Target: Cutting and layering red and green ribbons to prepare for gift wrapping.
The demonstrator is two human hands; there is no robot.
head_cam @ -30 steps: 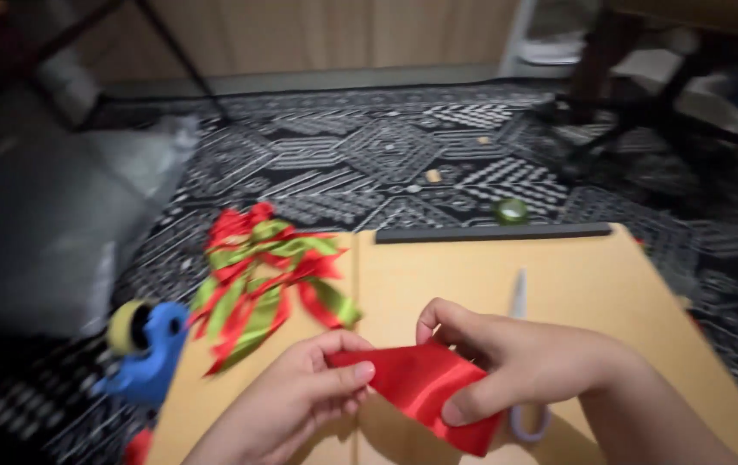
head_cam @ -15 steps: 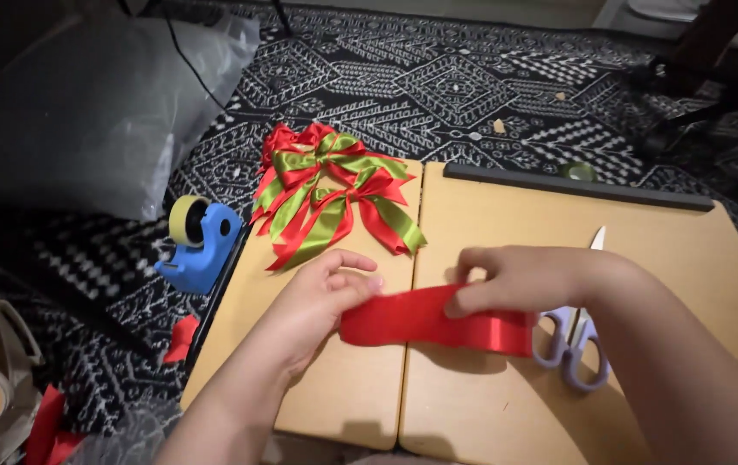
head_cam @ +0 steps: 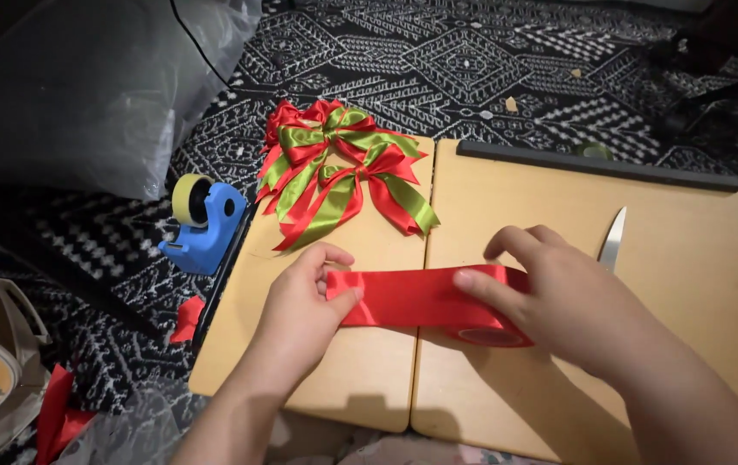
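A wide red satin ribbon (head_cam: 412,297) lies folded across the middle of a low wooden table (head_cam: 688,232). My left hand (head_cam: 304,301) pinches its left end between thumb and fingers. My right hand (head_cam: 558,297) presses down on its right part, where the ribbon loops over. Behind them rest red and green ribbon bows (head_cam: 339,168) on the table's far left corner. The tip of a pair of scissors (head_cam: 613,239) shows beyond my right hand; the rest is hidden.
A blue tape dispenser (head_cam: 205,215) stands on the patterned rug left of the table. A grey plastic bag (head_cam: 84,86) lies far left. A dark bar (head_cam: 597,165) runs along the table's far edge. Red ribbon scraps (head_cam: 186,317) lie on the floor.
The view has tilted further down and nearer. The ribbon now lies flatter and stretched wider between my hands, the left hand gripping its end.
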